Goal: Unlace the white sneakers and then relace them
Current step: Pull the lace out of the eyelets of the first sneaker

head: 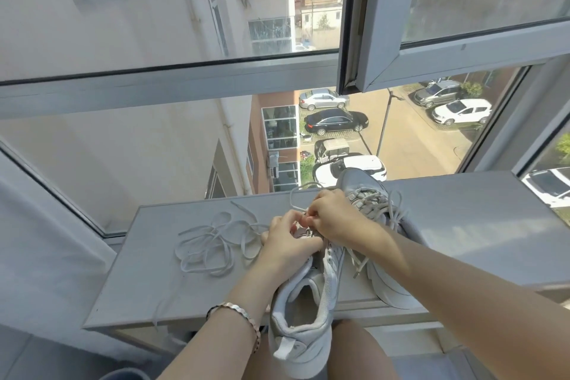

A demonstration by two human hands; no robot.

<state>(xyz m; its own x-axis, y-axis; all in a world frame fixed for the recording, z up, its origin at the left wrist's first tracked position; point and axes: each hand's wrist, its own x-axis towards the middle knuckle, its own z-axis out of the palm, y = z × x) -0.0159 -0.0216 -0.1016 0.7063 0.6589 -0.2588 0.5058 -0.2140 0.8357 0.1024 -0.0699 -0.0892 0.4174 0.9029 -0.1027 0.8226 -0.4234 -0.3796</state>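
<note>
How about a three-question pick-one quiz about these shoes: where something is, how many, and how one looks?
1. Where is the loose lace? A on the ledge B inside a sneaker C on the floor
2. How many sneakers? A one B two C three
3. The far sneaker is: A laced B laceless C upside down
Answers: 1 A, it lies piled on the ledge beside the left hand; 2 B, the near sneaker and the far one; 3 A, lace crosses its eyelets.
</note>
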